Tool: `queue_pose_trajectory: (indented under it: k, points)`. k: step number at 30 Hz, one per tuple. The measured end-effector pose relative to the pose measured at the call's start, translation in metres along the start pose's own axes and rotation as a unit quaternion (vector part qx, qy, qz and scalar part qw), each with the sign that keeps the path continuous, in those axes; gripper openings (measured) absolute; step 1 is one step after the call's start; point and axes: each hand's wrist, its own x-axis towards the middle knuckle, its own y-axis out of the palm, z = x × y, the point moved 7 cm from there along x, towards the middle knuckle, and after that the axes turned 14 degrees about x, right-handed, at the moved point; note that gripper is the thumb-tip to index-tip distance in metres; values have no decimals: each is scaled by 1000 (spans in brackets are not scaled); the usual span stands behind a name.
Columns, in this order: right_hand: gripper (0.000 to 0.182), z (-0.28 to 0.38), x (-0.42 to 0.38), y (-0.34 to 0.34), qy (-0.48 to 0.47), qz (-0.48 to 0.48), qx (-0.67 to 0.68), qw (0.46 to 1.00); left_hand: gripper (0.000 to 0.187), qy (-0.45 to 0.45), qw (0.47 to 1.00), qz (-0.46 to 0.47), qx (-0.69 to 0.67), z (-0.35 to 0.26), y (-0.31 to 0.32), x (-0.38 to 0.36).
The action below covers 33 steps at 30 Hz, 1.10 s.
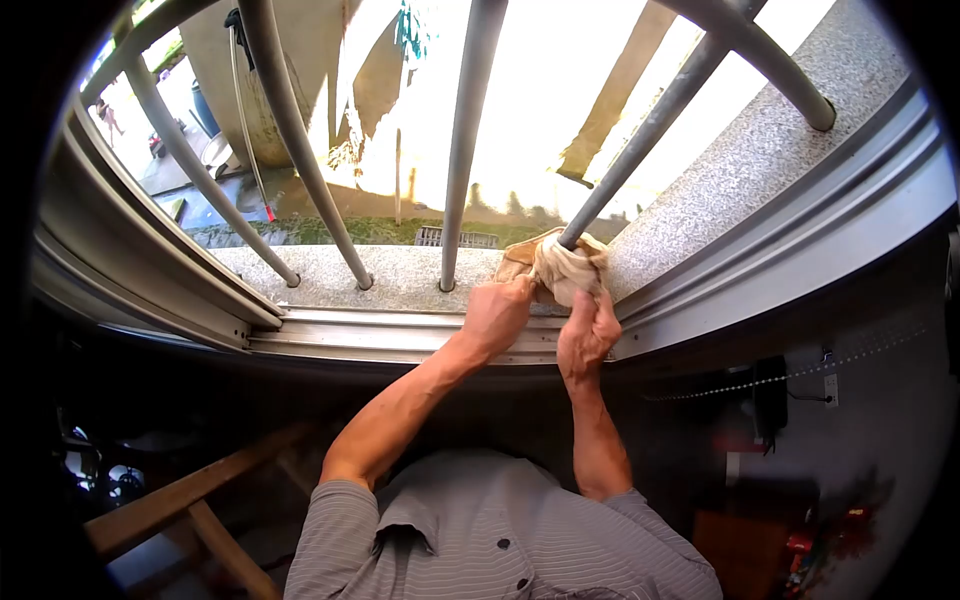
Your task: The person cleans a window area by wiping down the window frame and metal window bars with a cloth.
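A beige cloth [568, 270] is wrapped around the foot of a grey metal bar [640, 140], just above the speckled stone sill [400, 290]. On the cloth's left side, my left hand [498, 315] is closed on it, with the fingers curled. My right hand [588, 335] pinches the cloth's lower right part from below. Both hands are over the metal window track [400, 335]. The far side of the bar's foot is hidden by the cloth.
More vertical bars [465, 130] stand to the left along the sill. Sliding frames [800, 260] flank the opening. A wooden ladder-like piece [190, 485] is at the lower left, and a beaded chain [780, 378] hangs at the right.
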Motion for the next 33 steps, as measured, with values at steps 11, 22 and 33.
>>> queue_pose_trajectory:
  k: [11, 22, 33]
  points:
    - [34, 81, -1, 29, -93, 64, 123, 986, 11, -64, 971, -196, -119, -3, -130, -54]
    - [21, 23, 2, 162, 23, 197, 194, 961, 29, -291, 884, -213, -297, 86, -105, -57]
    - [42, 49, 45, 184, -44, 212, 110, 970, 26, -181, 927, -277, -178, 67, -179, 31]
